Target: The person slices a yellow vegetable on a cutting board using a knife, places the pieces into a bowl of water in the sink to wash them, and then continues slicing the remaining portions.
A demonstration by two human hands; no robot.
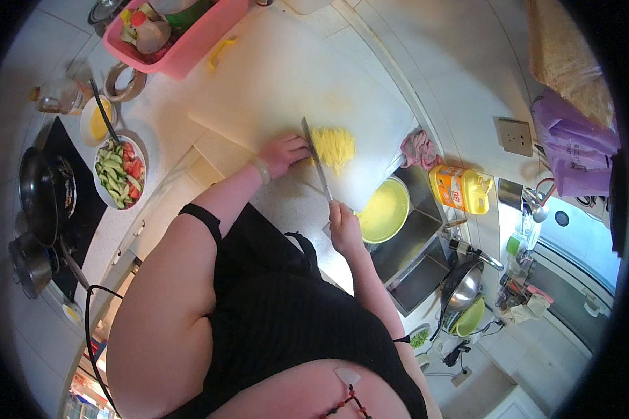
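Note:
A kitchen knife point(317, 160) stands edge down on a large white cutting board point(251, 68), and my right hand point(344, 226) is closed round its handle. Directly to the right of the blade lies a pile of thin yellow strips point(335, 147), probably potato. My left hand point(284, 155), with a pale bangle at the wrist, rests on the board against the blade's left side. Its fingertips are bent close to the blade; whether they hold a piece of food cannot be seen. A curved yellow object point(221, 53) lies near the board's far left edge.
A green basin point(404, 209) with yellowish contents sits in the sink point(424, 230) at the right. Beyond it are a pink cloth point(419, 150) and a yellow detergent jug point(456, 189). At left are a bowl of sliced cucumber and red pieces point(98, 194), a pink bin point(181, 60) and a frying pan point(38, 196).

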